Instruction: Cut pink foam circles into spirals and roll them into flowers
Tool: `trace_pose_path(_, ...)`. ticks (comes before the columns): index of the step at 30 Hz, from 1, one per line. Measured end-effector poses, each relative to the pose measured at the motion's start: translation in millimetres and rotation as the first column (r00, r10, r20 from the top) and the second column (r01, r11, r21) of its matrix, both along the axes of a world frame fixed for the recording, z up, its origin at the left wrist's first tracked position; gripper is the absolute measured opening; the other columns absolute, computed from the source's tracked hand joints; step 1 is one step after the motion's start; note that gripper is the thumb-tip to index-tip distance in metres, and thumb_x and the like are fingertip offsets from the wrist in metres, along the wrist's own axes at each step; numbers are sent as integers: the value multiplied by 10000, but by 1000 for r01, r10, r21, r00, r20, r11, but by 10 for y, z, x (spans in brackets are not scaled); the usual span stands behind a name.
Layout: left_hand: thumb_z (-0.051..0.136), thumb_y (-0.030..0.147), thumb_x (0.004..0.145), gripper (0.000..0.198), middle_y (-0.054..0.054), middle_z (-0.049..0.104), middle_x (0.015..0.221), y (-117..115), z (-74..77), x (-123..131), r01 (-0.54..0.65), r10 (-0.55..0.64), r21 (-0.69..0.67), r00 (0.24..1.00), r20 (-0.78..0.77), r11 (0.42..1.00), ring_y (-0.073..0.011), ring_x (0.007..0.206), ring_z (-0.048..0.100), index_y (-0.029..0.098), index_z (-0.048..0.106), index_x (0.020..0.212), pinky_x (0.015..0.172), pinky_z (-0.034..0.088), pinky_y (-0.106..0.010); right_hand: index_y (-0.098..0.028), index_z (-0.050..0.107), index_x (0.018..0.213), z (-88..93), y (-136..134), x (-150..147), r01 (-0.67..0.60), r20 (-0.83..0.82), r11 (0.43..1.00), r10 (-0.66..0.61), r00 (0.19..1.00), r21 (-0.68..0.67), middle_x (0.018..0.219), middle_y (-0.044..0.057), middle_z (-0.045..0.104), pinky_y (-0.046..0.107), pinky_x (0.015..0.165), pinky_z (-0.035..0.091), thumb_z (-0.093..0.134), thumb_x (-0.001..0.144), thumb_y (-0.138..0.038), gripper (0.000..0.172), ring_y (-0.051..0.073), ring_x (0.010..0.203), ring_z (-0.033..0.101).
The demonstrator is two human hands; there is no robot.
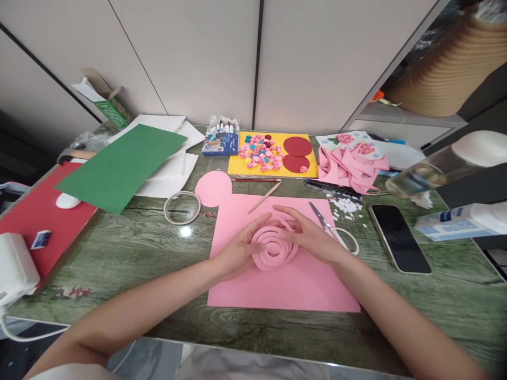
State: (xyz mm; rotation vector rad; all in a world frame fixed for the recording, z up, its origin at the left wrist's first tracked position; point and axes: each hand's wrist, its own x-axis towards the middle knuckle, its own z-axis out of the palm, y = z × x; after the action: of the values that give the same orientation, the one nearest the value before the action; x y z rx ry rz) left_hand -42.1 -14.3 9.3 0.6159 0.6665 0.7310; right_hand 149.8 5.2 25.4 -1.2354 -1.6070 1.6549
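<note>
Pink sheet (pixel 285 293) is laid flat on the table (pixel 158 295), its near edge turned to the person. Over its middle, a pink paper spiral (pixel 273 258) is held between both bare hands, coils loosely spread, open face up. Spiral is placed between the two grips: to the right of the left hand (pixel 240 250), to the left of the right hand (pixel 311 232). No clear long axis is seen, outline roughly round; neither hand can be called clearly nearer, since both are at its rim. By the left hand, the thumb is laid on the left coils and the fingers are curved behind, partly closed. By the right hand, the right coils are lightly pinched, index finger held out straighter; how firmly either grip is pressed cannot be told. Scissors (pixel 328 227) are set just beyond the right wrist, blades over the sheet, points aimed away. A phone (pixel 399 237) is placed farther right, a tape ring (pixel 165 209) well left. Beyond, a pink circle (pixel 213 188) and a wooden stick (pixel 264 197) are seen; farthest, a yellow sheet (pixel 237 168) is covered partly by crumpled paper balls (pixel 261 153).
</note>
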Motion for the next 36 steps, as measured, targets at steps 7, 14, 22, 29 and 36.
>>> trace_pose_path(7, 610, 151, 769, 800, -26, 166, 1507, -77, -8, -29, -21, 26, 212, 999, -19, 977, -212, 1378, 161, 412, 171, 1386, 1085, 188, -386, -277, 379, 1301, 8, -32, -19, -8, 162, 983, -22, 987, 183, 1359, 65, 434, 396, 990, 388, 678, 688, -256, 682, 208, 1153, 510)
trace_pose_path(14, 661, 100, 695, 939, -3, 23, 1527, -43, 38, -22, 21, -24, 258, 1000, 7, 966, -240, 1389, 94, 459, 122, 1375, 1051, 258, -425, -293, 429, 1274, 199, -19, 93, -23, 409, 950, -112, 905, 311, 969, 26, 660, 321, 746, 516, 573, 746, -186, 557, 179, 880, 638)
trace_pose_path(22, 619, 128, 696, 421, -67, 541, 1164, -8, 1, -71, -199, 255, 233, 937, -240, 952, -208, 995, 558, 238, 559, 1098, 812, 456, -334, -298, 362, 1343, 234, -152, 206, -329, 676, 627, -458, 577, 706, 1056, 43, 680, 339, 685, 517, 396, 867, -141, 502, 216, 828, 666)
trace_pose_path(29, 582, 289, 769, 235, -123, 657, 952, 33, 0, -39, 49, -56, -144, 998, -42, 988, -233, 920, 606, 124, 633, 928, 877, 421, -412, -258, 380, 1333, 244, -202, 152, -581, 687, 367, -394, 610, 726, 1208, 73, 602, 359, 882, 474, 369, 873, -84, 492, 213, 1031, 597)
trace_pose_path(36, 554, 302, 791, 294, -114, 647, 1000, 138, -10, -50, 42, -55, -167, 996, -76, 985, -206, 908, 608, 146, 585, 1038, 901, 407, -391, -201, 515, 1178, 454, -517, -126, -713, 786, 486, 82, 613, 505, 1104, 81, 648, 404, 867, 485, 442, 875, -212, 312, 225, 968, 618)
